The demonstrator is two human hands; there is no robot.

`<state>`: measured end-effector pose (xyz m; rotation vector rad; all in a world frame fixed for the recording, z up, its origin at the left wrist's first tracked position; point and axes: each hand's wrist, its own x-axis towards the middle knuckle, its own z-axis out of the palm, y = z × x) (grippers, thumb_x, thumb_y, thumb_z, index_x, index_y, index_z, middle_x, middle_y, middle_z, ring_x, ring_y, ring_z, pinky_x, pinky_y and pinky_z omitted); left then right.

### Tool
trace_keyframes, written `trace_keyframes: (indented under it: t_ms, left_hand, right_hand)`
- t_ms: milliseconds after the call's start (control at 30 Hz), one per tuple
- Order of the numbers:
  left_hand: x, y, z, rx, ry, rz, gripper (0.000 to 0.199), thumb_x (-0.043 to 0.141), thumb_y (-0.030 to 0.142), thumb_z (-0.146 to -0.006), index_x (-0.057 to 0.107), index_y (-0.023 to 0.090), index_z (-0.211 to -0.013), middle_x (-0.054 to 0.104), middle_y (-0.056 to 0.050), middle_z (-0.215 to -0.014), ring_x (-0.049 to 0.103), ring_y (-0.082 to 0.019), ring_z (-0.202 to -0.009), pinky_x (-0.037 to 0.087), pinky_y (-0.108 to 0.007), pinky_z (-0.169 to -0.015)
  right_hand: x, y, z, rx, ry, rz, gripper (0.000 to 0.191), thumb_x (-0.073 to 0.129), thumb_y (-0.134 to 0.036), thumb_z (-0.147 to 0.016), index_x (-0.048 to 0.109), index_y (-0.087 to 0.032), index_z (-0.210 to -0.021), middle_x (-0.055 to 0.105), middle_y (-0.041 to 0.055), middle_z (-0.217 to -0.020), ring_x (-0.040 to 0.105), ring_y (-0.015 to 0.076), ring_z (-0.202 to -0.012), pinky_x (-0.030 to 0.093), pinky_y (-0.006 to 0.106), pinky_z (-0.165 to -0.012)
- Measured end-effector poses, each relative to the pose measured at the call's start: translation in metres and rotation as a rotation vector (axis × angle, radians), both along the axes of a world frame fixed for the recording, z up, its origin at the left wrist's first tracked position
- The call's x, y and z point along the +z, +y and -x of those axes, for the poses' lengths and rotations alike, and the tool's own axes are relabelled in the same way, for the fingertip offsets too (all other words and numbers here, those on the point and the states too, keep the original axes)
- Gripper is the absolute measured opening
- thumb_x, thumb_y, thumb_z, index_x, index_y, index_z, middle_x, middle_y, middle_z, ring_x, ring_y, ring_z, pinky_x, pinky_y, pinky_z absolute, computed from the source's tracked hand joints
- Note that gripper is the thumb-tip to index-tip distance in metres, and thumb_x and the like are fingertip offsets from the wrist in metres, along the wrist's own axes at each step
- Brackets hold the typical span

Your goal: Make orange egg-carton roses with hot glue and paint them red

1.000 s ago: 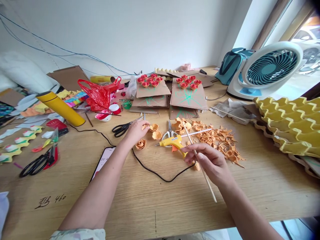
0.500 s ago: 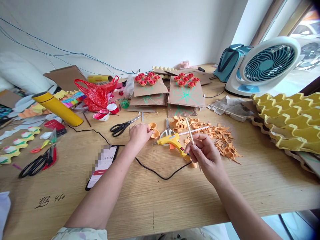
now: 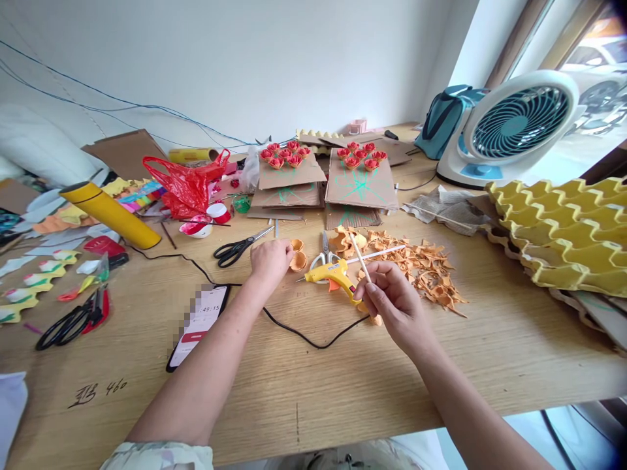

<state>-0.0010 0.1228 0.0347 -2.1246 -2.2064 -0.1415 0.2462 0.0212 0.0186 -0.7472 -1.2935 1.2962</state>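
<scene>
Head view, and we have two bare hands above a wooden tabletop (image 3: pixel 353 391). The right hand (image 3: pixel 398 310) has a thin wooden stick (image 3: pixel 360 256) pinched between thumb and fingers, upper end slanting forward and left, in front of the orange scraps (image 3: pixel 435 274). Just left of those fingers lies the yellow hot glue gun (image 3: pixel 329 271), nozzle pointing left, a white glue stick (image 3: pixel 382 252) poking out behind it, white-handled scissors (image 3: pixel 325 243) partly beneath. Now the left hand (image 3: pixel 271 262): fingers curled, knuckles up, and whether they grip anything I cannot tell, the fingertips being hidden. Tight on its right sit two orange flower cups (image 3: pixel 298 253); close behind on the left, black-handled scissors (image 3: pixel 235 251) lie spread. The left forearm passes right along the phone's (image 3: pixel 198 333) edge, tight quarters there. Between the forearms there's room: bare wood runs from the black cable's (image 3: pixel 318 345) sagging loop to the front edge. Out right, another stretch of wood reaches towards the yellow egg trays (image 3: pixel 558 235), their near corner well apart from the right hand.
</scene>
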Motion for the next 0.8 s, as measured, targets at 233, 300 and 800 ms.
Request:
trace_keyframes:
  t_ms: [233, 300, 800]
  left_hand:
    - [0.0064, 0.0017, 0.0005, -0.064, 0.045, 0.070, 0.020, 0.057, 0.032, -0.095, 0.075, 0.023, -0.097, 0.079, -0.012, -0.096, 0.073, -0.031, -0.096, 0.046, -0.037, -0.083]
    - [0.0065, 0.0032, 0.0013, -0.068, 0.051, 0.085, 0.020, 0.056, 0.032, -0.096, 0.074, 0.023, -0.100, 0.078, -0.013, -0.099, 0.073, -0.031, -0.097, 0.045, -0.036, -0.081]
    - [0.0090, 0.0034, 0.0080, -0.071, 0.021, 0.126, 0.023, 0.053, 0.032, -0.096, 0.075, 0.023, -0.096, 0.079, -0.009, -0.098, 0.071, -0.027, -0.094, 0.045, -0.031, -0.073]
  right_hand:
    - [-0.0030, 0.0009, -0.0001, 0.008, 0.008, 0.000, 0.022, 0.060, -0.046, -0.101, 0.056, -0.027, -0.109, 0.066, -0.0013, -0.079, 0.042, 0.0111, -0.053, 0.035, 0.025, -0.048]
    - [-0.0033, 0.0012, -0.0001, 0.006, 0.010, -0.004, 0.020, 0.060, -0.045, -0.102, 0.056, -0.027, -0.110, 0.066, -0.0013, -0.079, 0.042, 0.0109, -0.054, 0.036, 0.025, -0.049]
    - [-0.0028, 0.0007, -0.0008, 0.010, 0.005, -0.006, 0.020, 0.060, -0.045, -0.102, 0.058, -0.026, -0.108, 0.065, -0.0015, -0.079, 0.042, 0.0101, -0.054, 0.034, 0.024, -0.048]
